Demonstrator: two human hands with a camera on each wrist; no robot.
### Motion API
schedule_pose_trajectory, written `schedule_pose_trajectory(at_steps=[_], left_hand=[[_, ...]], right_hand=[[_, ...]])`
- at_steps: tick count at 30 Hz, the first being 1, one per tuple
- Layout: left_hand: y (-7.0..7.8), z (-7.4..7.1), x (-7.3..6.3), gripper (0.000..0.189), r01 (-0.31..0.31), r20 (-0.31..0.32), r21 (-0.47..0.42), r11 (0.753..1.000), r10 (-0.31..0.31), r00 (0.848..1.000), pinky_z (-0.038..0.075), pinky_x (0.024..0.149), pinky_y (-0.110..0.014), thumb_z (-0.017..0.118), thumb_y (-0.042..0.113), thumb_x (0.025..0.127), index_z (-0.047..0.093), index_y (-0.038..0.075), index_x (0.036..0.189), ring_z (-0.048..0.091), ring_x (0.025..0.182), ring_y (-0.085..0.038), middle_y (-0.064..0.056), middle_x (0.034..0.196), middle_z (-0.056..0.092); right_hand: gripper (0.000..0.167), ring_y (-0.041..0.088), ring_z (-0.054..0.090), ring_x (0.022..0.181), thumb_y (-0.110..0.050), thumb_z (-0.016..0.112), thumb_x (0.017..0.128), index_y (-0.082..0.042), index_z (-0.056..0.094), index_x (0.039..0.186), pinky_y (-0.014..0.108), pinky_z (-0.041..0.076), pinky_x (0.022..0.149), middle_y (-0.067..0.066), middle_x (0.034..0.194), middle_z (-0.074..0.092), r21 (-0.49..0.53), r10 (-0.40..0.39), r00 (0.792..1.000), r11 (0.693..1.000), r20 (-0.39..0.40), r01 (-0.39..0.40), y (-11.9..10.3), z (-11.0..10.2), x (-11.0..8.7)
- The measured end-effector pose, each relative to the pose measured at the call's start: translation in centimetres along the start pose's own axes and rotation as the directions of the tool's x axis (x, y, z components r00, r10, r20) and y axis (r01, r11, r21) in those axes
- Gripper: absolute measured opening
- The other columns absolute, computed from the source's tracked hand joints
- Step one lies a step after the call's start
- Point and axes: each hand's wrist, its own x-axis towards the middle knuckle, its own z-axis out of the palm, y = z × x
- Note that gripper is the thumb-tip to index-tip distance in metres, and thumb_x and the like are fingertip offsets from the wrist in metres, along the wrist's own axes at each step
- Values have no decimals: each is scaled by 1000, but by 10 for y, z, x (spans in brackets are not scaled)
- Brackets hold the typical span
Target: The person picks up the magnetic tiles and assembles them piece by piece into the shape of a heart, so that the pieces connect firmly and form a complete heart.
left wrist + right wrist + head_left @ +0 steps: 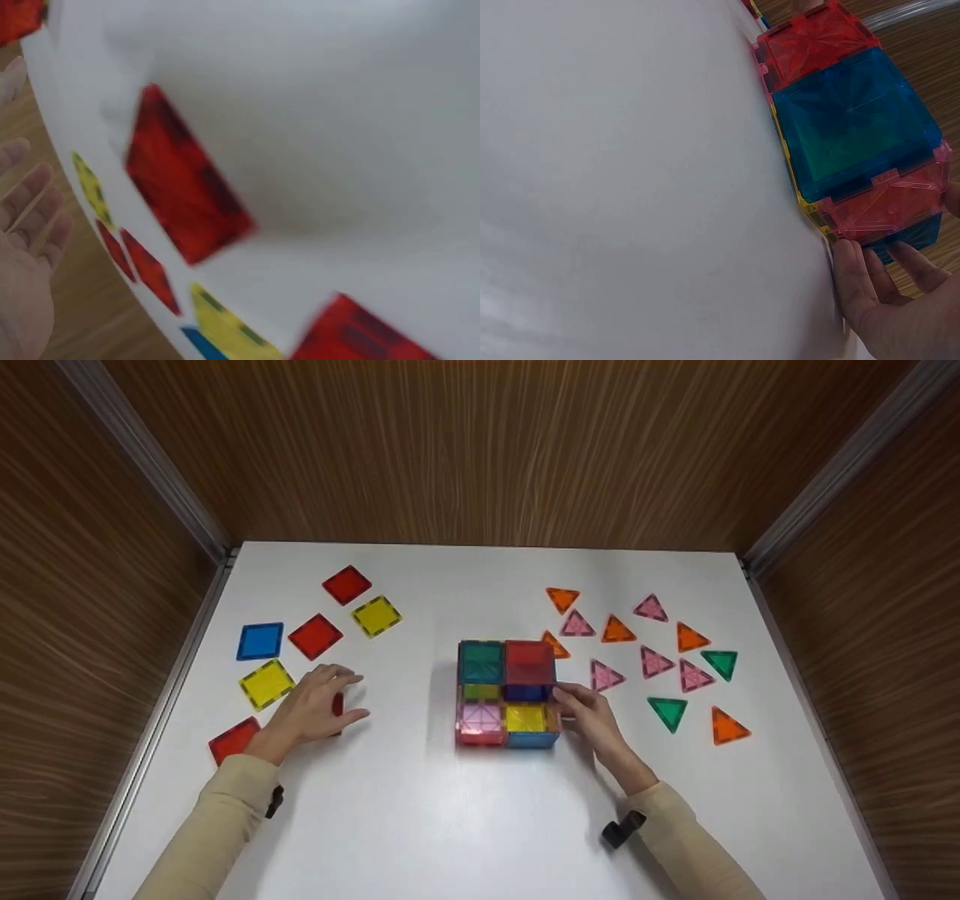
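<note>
My left hand [311, 709] hovers over a red square magnetic tile [337, 714], partly hidden below it. The left wrist view shows the fingers [34, 199] spread and apart from this red tile [187, 184]. Mid-table stands a boxy magnetic-tile structure [481, 718] with green, red, pink and yellow squares visible from above. My right hand [596, 720] rests against its right side. From the right wrist, the fingertips [847, 259] touch the lower edge by a pink-edged tile [885, 202], beside a blue tile [859, 124]; the thumb is mostly out of frame.
Loose red, yellow and blue squares, among them a blue tile [260, 641] and a yellow tile [376, 616], lie left on the white table [420, 825]. Several triangles, orange [729, 726], pink [651, 608] and green [667, 712], lie right. Wood-grain panels [480, 450] enclose the table.
</note>
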Motion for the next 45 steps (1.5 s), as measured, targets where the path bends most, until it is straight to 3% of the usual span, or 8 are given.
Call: schedule_pose_trajectory(at_steps=[5, 10, 20, 26, 34, 41, 45], left_hand=[[-22, 2, -26, 70, 97, 39, -10, 995, -97, 995, 49, 113, -62, 84, 44, 87, 62, 12, 146, 53, 134, -37, -17, 144, 59], [-34, 3, -38, 74, 143, 67, 14, 990, -144, 987, 48, 112, -65, 86, 43, 85, 60, 12, 148, 50, 136, -40, -20, 147, 56], [-37, 7, -42, 69, 142, 117, 51, 989, -147, 982, 53, 107, -63, 80, 42, 91, 60, 14, 149, 47, 137, -40, -20, 151, 52], [-33, 11, -38, 65, 93, 67, 66, 993, -97, 993, 58, 102, -56, 85, 42, 87, 67, 13, 142, 53, 127, -35, -18, 137, 59], [-16, 18, -21, 66, 35, -25, 44, 998, -34, 999, 60, 96, -52, 89, 44, 82, 71, 13, 137, 56, 119, -31, -16, 128, 62], [15, 21, 1, 65, -43, -103, -20, 999, 40, 994, 64, 90, -49, 92, 38, 78, 72, 13, 134, 59, 119, -31, -15, 126, 63], [37, 19, 13, 64, -62, -105, -66, 996, 55, 993, 65, 90, -48, 92, 38, 78, 73, 14, 134, 59, 121, -30, -13, 129, 63]], right_hand=[[58, 20, 71, 106, -47, 66, 103, -7, 62, 144, 26, 61, 90, 20, 137, 70, -7, 9, 1000, 1000, -2, -9, 0, 0, 0], [55, 21, 73, 105, -42, 65, 104, -3, 61, 144, 26, 62, 88, 23, 136, 69, 2, -24, 1000, 1000, -2, 24, 1, 0, 0], [51, 21, 71, 102, -41, 66, 104, -6, 65, 140, 26, 62, 86, 21, 131, 71, 9, -19, 1000, 1000, -9, 19, 0, 0, 0], [52, 20, 72, 102, -41, 65, 104, -4, 64, 141, 27, 62, 87, 22, 131, 71, 4, -18, 1000, 1000, -7, 18, 0, 0, 1], [53, 20, 73, 102, -40, 65, 105, -3, 63, 142, 28, 62, 89, 21, 132, 71, 3, -18, 1000, 1000, -8, 18, 0, 0, 1], [48, 19, 73, 98, -34, 65, 105, -1, 64, 140, 26, 62, 84, 21, 125, 73, 20, -15, 1000, 1000, -19, 15, 0, 2, 1], [51, 20, 73, 102, -39, 65, 105, -3, 63, 142, 26, 61, 87, 20, 129, 72, 3, -7, 1000, 1000, -16, 7, 0, 2, 1]])
